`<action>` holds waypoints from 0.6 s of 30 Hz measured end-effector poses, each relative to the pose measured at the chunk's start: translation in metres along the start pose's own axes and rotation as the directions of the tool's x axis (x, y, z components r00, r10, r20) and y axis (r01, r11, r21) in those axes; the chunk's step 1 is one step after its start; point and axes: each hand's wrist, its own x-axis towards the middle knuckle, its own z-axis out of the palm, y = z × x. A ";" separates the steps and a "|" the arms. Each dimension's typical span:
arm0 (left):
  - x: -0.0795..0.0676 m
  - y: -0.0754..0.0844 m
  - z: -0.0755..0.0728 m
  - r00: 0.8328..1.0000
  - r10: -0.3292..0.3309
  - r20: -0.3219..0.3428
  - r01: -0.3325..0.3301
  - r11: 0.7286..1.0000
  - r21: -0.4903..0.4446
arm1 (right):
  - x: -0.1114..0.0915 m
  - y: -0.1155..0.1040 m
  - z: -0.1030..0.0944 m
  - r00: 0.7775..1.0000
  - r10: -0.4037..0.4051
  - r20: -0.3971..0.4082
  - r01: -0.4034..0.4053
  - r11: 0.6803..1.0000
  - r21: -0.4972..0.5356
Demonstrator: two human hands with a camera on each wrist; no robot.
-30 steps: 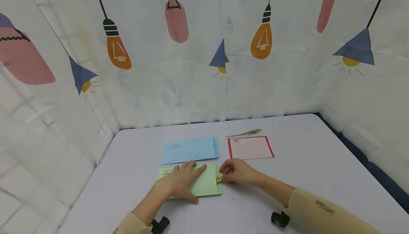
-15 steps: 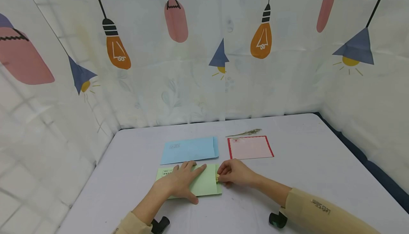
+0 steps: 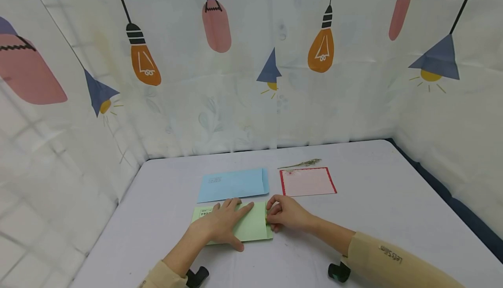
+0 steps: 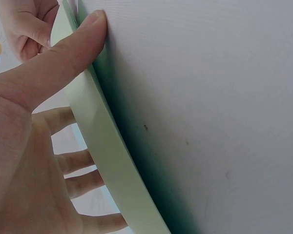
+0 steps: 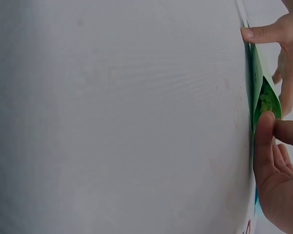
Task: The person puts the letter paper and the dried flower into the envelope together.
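A light green envelope (image 3: 255, 224) lies on the white table, its open end toward the right. My left hand (image 3: 224, 223) rests on it with fingers spread and the thumb at its near edge. At the mouth, my right hand (image 3: 290, 213) pinches a yellow-green flower sprig (image 5: 266, 100) between thumb and index finger. The right wrist view shows the blossoms inside the gaping envelope mouth, the thumb tip right at them. In the head view the right fingers cover nearly all of the sprig.
Behind the green envelope lies a blue envelope (image 3: 233, 186). To its right is a pink card with a red border (image 3: 309, 182), with a dried grass-like sprig (image 3: 304, 164) beyond it. A patterned cloth (image 3: 243, 104) hangs behind the table.
The right hand has edged left toward the envelope, and the yellow blossoms visible outside the mouth earlier have slipped almost out of sight inside. The left hand stays in place.
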 end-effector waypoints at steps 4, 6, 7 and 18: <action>0.000 0.000 0.000 1.000 0.001 0.001 -0.001 1.000 0.002 | 0.002 0.002 0.002 1.000 0.006 0.000 -0.006 1.000 0.009; 0.000 0.000 0.000 1.000 0.000 0.001 0.000 1.000 0.001 | 0.003 0.002 0.003 1.000 0.007 0.003 -0.007 1.000 0.016; 0.000 0.000 0.000 1.000 0.000 0.001 0.000 1.000 0.000 | 0.003 0.002 0.003 1.000 0.006 0.005 -0.006 1.000 0.021; 0.000 0.000 0.000 1.000 -0.002 0.000 0.002 1.000 -0.007 | 0.001 0.000 0.001 0.999 0.011 0.045 -0.015 0.997 0.076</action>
